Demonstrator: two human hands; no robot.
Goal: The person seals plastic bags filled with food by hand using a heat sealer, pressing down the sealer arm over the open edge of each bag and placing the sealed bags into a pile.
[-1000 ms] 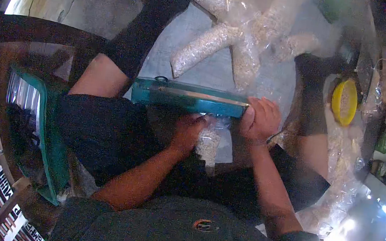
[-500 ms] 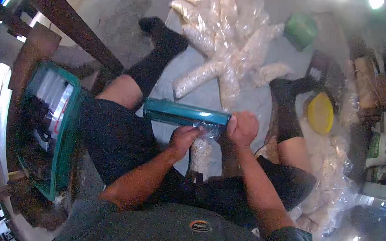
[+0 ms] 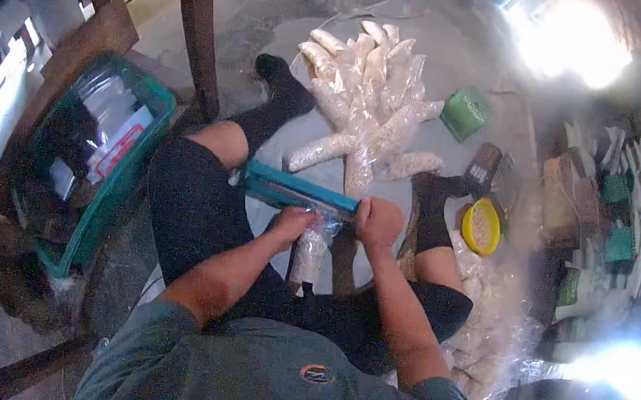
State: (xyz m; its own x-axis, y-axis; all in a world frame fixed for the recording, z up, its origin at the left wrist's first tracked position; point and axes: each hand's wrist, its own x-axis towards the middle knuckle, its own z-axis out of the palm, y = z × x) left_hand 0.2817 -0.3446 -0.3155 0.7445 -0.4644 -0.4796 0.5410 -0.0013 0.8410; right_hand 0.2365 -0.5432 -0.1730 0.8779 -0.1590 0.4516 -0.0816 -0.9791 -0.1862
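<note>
Between my legs lies a long teal bar tool, which looks like a hand-press bag sealer (image 3: pixel 297 190). My right hand (image 3: pixel 380 222) is closed around its right end. Just below the bar, my left hand (image 3: pixel 293 225) pinches the gathered clear top of a plastic bag (image 3: pixel 308 258) filled with small pale pieces. The bag hangs upright under the bar, and its top edge is hidden at the bar. Beyond the sealer spreads a pile of filled plastic bags (image 3: pixel 364 117), full of similar pale contents.
A green container (image 3: pixel 465 112) stands right of the pile. Nearby is a yellow bowl (image 3: pixel 482 227) holding pale pieces. More filled bags (image 3: pixel 475 317) lie beside my right leg. At left stands a teal-rimmed bin (image 3: pixel 77 237) with plastic packaging inside, near a wooden post (image 3: pixel 198 22).
My view has shifted, so more of the floor beyond the pile shows. Both hands keep their grips, and the sealer now slants down to the right in view.
</note>
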